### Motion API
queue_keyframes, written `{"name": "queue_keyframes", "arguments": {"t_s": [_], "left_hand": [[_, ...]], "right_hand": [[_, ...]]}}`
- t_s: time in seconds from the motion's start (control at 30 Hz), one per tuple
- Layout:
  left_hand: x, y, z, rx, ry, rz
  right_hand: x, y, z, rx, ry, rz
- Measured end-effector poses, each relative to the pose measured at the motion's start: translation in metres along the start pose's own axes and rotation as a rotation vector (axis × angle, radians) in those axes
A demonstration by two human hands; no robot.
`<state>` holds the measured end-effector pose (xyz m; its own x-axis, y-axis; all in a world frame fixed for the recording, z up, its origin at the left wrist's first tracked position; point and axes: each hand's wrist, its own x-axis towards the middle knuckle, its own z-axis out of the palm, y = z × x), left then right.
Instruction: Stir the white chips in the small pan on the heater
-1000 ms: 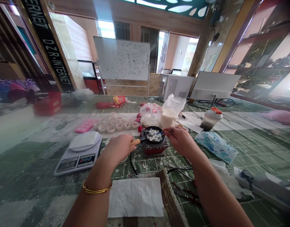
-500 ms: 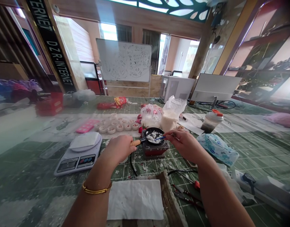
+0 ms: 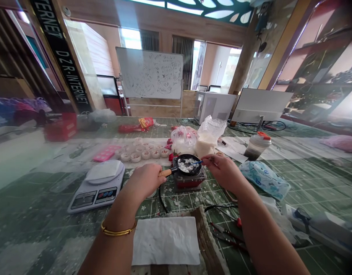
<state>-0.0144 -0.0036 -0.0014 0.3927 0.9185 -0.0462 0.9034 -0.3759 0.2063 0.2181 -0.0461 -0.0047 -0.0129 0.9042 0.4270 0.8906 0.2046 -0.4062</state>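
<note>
A small black frying pan [image 3: 180,171] sits over a red electric burner [image 3: 190,183]. My left hand [image 3: 147,178] is closed around its wooden handle. White crumbly lumps [image 3: 185,166] lie in the pan, with some dark bottom showing between them. In my closed right hand [image 3: 220,168] is a thin blue stirring stick [image 3: 197,162], its tip over the white lumps at the pan's right side. I cannot tell what kind of tool the stick is. Behind the pan stands an open clear bag of off-white granules [image 3: 206,144].
At left is a kitchen scale [image 3: 99,187]; behind it are a pink mold [image 3: 107,152] and several small filled cups [image 3: 146,154]. White paper [image 3: 166,240] lies in front. To the right are a tissue pack [image 3: 264,178], a lidded cup [image 3: 257,147], pliers [image 3: 227,233] and a power strip [image 3: 296,217].
The blue stick has shifted slightly up and right with my right hand. The white lumps have spread, baring more of the pan's bottom. My left hand stays on the handle.
</note>
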Motion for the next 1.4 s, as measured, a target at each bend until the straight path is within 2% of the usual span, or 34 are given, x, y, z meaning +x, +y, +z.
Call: {"name": "queue_keyframes", "arguments": {"t_s": [0.1, 0.27, 0.4, 0.5, 0.67, 0.83, 0.97, 1.1, 1.17, 1.4], "left_hand": [[0.0, 0.0, -0.001, -0.001, -0.003, -0.013], [-0.001, -0.001, -0.002, -0.001, 0.002, -0.013], [-0.002, -0.001, -0.002, 0.001, 0.003, -0.024], [-0.001, 0.0, -0.001, -0.006, -0.008, -0.022], [-0.001, -0.001, 0.001, 0.005, -0.009, -0.02], [0.001, -0.002, 0.002, -0.002, -0.022, -0.022], [0.002, -0.002, 0.002, -0.003, -0.012, -0.015], [0.002, -0.002, 0.002, 0.008, -0.014, -0.016], [0.002, -0.002, 0.002, 0.002, -0.015, -0.011], [0.0, -0.002, 0.001, 0.01, -0.016, -0.013]], "right_hand": [[0.002, 0.004, 0.003, 0.021, 0.072, 0.035], [0.0, -0.003, 0.006, 0.025, -0.048, -0.029], [-0.006, -0.011, -0.001, 0.072, -0.01, -0.048], [-0.007, -0.012, -0.002, 0.076, -0.077, -0.096], [-0.005, -0.008, -0.004, 0.03, -0.01, 0.002], [-0.004, -0.01, -0.003, 0.034, -0.089, -0.064], [-0.003, -0.005, -0.003, 0.0, -0.031, 0.01], [-0.005, -0.006, -0.003, 0.015, -0.063, -0.074], [-0.004, -0.006, -0.002, -0.013, -0.058, -0.057], [-0.005, 0.0, -0.008, -0.119, 0.062, 0.033]]}}
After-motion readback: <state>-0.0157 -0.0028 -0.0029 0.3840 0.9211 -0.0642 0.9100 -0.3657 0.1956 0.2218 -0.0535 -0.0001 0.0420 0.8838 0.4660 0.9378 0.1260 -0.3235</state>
